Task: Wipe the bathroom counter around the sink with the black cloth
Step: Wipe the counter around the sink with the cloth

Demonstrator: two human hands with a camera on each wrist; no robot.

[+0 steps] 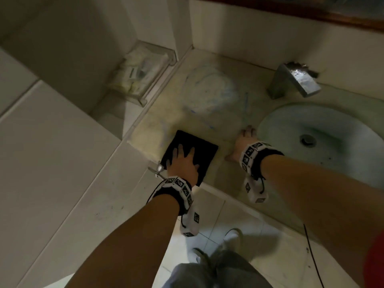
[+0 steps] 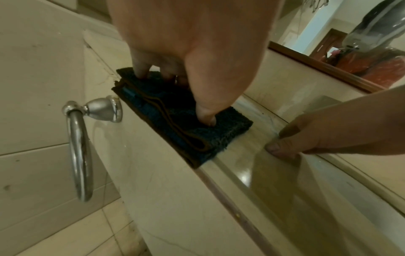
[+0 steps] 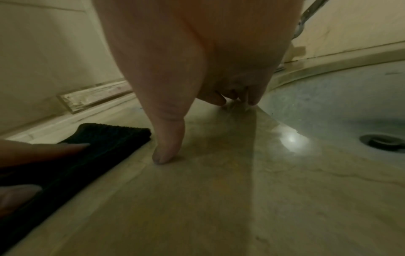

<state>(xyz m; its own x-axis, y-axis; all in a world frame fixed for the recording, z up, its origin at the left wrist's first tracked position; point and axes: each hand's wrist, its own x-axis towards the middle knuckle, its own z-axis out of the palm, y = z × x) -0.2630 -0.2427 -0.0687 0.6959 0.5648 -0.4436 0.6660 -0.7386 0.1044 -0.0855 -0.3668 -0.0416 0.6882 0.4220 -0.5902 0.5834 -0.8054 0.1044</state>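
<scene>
The folded black cloth lies flat on the front left corner of the beige counter. My left hand presses down on the cloth with spread, straight fingers. To its right my right hand rests its fingertips and thumb on the bare counter, just left of the sink. Nothing is held in the right hand.
A chrome tap stands behind the sink. A clear tray of packets sits on a ledge at the back left. A chrome towel ring hangs on the wall below the counter's left end. A wood-framed mirror runs along the back wall.
</scene>
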